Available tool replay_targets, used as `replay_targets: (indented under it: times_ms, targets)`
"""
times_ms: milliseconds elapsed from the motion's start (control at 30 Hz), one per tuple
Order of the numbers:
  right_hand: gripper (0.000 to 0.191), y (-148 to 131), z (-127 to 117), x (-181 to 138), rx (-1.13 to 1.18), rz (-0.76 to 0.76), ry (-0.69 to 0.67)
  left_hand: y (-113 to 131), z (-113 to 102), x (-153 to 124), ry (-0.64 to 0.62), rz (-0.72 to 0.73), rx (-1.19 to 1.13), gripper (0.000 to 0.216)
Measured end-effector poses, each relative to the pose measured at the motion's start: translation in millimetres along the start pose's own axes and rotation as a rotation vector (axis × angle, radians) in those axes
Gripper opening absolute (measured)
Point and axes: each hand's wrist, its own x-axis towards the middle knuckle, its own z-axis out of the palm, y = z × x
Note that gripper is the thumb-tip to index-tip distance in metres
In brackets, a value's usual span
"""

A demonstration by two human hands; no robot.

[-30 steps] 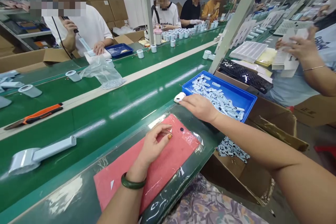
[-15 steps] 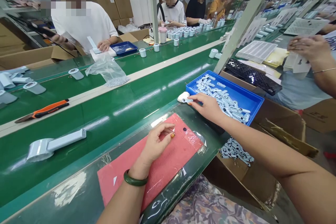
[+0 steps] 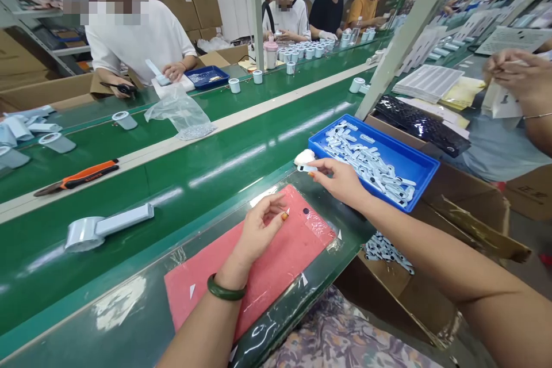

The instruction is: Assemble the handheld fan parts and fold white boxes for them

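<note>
My right hand (image 3: 342,181) pinches a small pale blue plastic strip (image 3: 305,168) just in front of a white rounded piece (image 3: 304,156) lying beside the blue tray (image 3: 420,164), which is full of the same small strips. My left hand (image 3: 259,230), with a green bangle at the wrist, rests on the red mat (image 3: 276,264) under clear film; its fingers are curled with thumb and forefinger close together, and nothing shows between them.
A green conveyor belt (image 3: 207,169) carries a pale grey handled part (image 3: 107,224), more grey parts at far left, an orange-handled tool (image 3: 81,175) and a plastic bag (image 3: 181,112). Other people work across and to the right. An open cardboard box (image 3: 435,276) sits under the tray.
My right hand has drawn back from the white piece and tray, now pinching a small strip. The handled part has ridden the belt rightward. My left hand has barely shifted.
</note>
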Motion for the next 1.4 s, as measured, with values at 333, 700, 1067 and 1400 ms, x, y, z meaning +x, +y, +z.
replay_targets:
  times_ms: [333,700,1067,1400]
  targets:
    - [0.034,-41,14,-11,0.517,0.074,0.21,0,-2,6,0.331,-0.051,-0.302,0.046]
    - [0.025,-35,39,-60,0.09,-0.334,-0.217,54,-19,-6,0.488,0.2,-0.163,0.03]
    - [0.029,-26,53,-90,-0.009,-0.456,-0.35,87,-244,-24,0.483,-0.368,1.421,0.03]
    - [0.026,-53,53,-85,0.458,0.129,-0.294,88,-238,-78,0.312,-0.562,1.469,0.044]
